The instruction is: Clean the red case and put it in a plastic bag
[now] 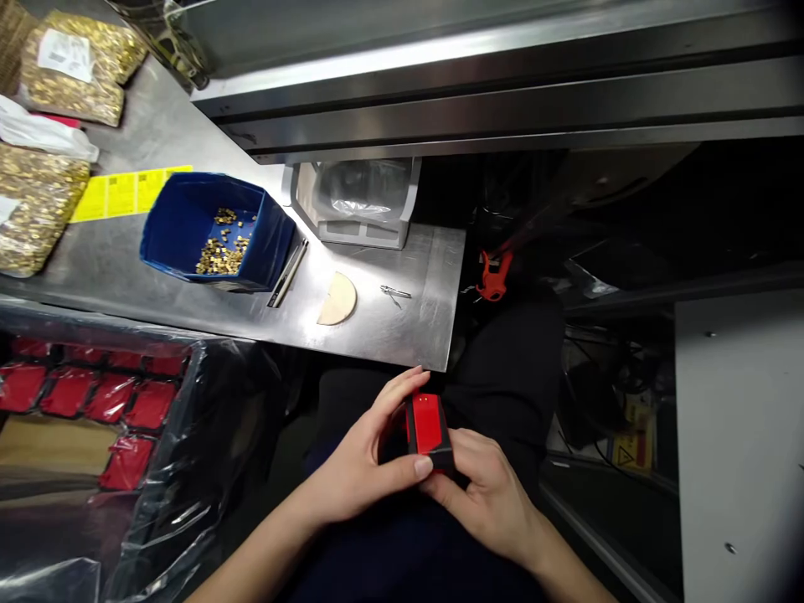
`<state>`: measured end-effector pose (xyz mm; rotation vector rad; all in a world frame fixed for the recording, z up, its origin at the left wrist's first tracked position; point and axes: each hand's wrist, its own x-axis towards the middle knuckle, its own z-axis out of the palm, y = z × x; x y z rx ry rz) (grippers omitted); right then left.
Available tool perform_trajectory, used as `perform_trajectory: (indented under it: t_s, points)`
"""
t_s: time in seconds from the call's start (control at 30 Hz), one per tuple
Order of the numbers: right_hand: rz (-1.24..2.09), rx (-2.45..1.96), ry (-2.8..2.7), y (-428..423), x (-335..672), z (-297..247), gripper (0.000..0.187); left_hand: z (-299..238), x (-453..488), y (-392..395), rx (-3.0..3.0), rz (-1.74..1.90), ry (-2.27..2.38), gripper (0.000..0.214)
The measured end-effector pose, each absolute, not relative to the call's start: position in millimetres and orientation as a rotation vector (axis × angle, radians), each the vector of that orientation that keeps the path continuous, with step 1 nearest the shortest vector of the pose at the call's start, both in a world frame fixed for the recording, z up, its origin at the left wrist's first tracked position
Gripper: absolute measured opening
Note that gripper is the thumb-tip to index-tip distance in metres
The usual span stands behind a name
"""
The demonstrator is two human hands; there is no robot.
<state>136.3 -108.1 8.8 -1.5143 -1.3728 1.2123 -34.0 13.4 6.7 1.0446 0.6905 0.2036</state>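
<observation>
A red and black plastic housing point(429, 425) is held between my two hands above my lap. My left hand point(377, 452) grips its left side, the thumb along the near edge and the fingers reaching over the far end. On its right, my right hand point(481, 486) is closed around the lower corner. Small gold-coloured dots show near the housing's far end. Its underside is hidden by the fingers. Ahead on the metal bench point(402, 335) lie a half-round wooden piece point(339, 300) and a small metal tool point(395, 293).
A blue bin point(210, 188) holds small brass parts; a pen-like tool point(289, 272) lies beside it. Bags of brass parts point(88, 63) stand farther left. A plastic-lined box point(201, 402) contains several red and black pieces. Metal rails point(502, 100) cross overhead; an orange-handled tool point(494, 276) hangs right.
</observation>
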Motion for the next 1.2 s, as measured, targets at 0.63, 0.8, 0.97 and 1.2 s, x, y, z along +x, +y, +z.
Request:
perform_trajectory:
  t_s: [0.63, 0.8, 0.97, 1.2]
  points:
    - [1.475, -1.487, -1.028, -110.0, 142.6, 12.1, 0.036, -0.9, -28.7, -5.2, 1.166, 0.165, 0.764, 0.041]
    - [1.5, -1.652, -0.946, -114.2, 138.6, 9.4, 0.057, -1.3, -33.1, -8.2, 1.175, 0.101, 0.739, 0.033]
    - [1.592, -1.71, -0.673, -118.3, 139.1, 6.8, 0.061, -5.1, -33.8, -8.8, 1.143, 0.108, 0.72, 0.04]
    - [1.56, -1.581, -1.23, -111.7, 144.9, 8.1, 0.035, -10.6, -25.7, -4.3, 0.731, 0.207, 0.987, 0.042]
